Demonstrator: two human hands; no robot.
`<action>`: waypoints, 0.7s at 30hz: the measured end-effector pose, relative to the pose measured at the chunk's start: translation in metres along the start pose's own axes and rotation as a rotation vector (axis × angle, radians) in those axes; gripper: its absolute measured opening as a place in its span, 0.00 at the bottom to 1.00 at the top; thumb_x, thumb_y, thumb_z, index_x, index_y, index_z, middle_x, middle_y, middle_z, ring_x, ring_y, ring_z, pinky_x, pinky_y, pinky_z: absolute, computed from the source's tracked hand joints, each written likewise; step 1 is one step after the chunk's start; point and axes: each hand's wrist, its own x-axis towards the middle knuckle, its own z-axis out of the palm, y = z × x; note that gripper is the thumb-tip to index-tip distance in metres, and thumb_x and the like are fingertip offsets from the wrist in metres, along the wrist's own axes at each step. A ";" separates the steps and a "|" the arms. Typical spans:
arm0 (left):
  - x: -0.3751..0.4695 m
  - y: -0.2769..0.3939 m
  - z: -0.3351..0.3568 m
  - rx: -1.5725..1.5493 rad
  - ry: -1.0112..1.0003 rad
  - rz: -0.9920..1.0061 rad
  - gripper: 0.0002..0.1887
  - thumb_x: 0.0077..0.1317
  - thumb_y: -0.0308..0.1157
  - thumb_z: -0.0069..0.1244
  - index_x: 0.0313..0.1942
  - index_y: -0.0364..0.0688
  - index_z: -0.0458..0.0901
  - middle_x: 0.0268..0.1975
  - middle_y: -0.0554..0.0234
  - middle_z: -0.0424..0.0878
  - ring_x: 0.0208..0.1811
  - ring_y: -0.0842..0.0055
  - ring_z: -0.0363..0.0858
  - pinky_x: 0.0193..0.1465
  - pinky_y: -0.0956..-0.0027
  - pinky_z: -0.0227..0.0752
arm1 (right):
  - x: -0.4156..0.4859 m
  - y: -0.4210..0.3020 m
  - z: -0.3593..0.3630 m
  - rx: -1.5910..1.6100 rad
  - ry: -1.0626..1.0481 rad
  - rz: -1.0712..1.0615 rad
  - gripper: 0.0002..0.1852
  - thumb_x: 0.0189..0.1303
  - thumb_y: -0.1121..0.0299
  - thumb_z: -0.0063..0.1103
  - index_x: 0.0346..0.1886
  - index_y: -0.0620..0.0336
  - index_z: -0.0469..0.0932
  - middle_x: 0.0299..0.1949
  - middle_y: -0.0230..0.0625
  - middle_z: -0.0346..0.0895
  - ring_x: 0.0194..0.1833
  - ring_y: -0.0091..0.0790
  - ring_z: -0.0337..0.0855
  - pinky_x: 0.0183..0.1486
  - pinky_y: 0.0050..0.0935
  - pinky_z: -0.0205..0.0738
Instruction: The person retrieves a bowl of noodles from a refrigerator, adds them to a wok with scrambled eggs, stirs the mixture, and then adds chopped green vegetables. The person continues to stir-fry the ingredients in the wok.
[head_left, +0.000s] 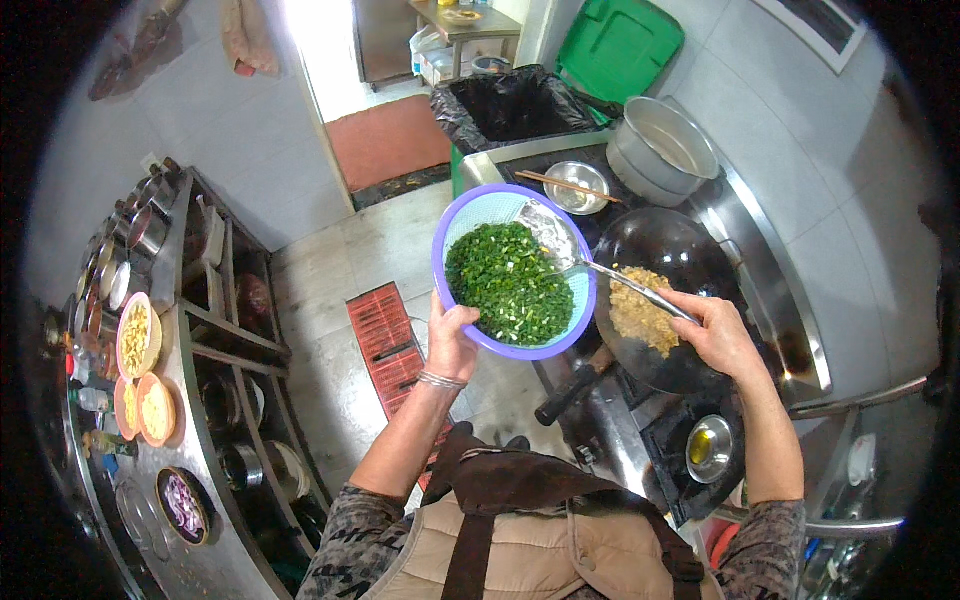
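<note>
My left hand (453, 336) grips the near-left rim of a purple-rimmed plastic colander (442, 247), thumb over the edge. Finely chopped green leaves, perhaps chives or scallions (510, 285), fill much of it. In my right hand (716, 330) is the handle of a metal ladle (630, 283). The ladle's bowl lies inside the colander, against its far right side beside the greens. To the right, partly behind the colander and my right hand, a dark wok (660, 232) sits on the stove with a yellow-brown crumbled food (637, 311) in it.
Behind the wok are a large aluminium pot (660, 154) and a metal bowl (576, 196) with chopsticks across it. A small bowl with yellow liquid (709, 448) stands near my right forearm. At left, a steel counter (202, 457) bears food baskets (155, 409). A lined bin (480, 112) stands beyond.
</note>
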 end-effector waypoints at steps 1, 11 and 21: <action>0.001 -0.001 -0.003 0.001 0.000 -0.002 0.34 0.51 0.21 0.47 0.63 0.45 0.64 0.56 0.63 0.72 0.55 0.69 0.73 0.58 0.59 0.71 | -0.002 0.000 -0.001 0.009 -0.010 0.036 0.23 0.56 0.68 0.62 0.57 0.46 0.78 0.49 0.45 0.81 0.48 0.44 0.83 0.51 0.35 0.75; -0.001 0.010 0.000 -0.034 0.021 -0.119 0.31 0.52 0.22 0.47 0.61 0.45 0.66 0.55 0.63 0.73 0.56 0.68 0.73 0.58 0.58 0.71 | -0.032 -0.009 0.003 -0.124 0.217 0.055 0.22 0.56 0.67 0.63 0.57 0.39 0.79 0.46 0.42 0.82 0.45 0.46 0.83 0.49 0.38 0.76; 0.001 0.019 0.000 -0.047 -0.031 -0.179 0.32 0.53 0.22 0.46 0.61 0.45 0.66 0.56 0.63 0.73 0.55 0.69 0.73 0.58 0.59 0.71 | -0.047 -0.023 0.006 -0.249 0.295 0.106 0.23 0.56 0.66 0.63 0.57 0.34 0.78 0.42 0.40 0.82 0.44 0.46 0.82 0.45 0.42 0.75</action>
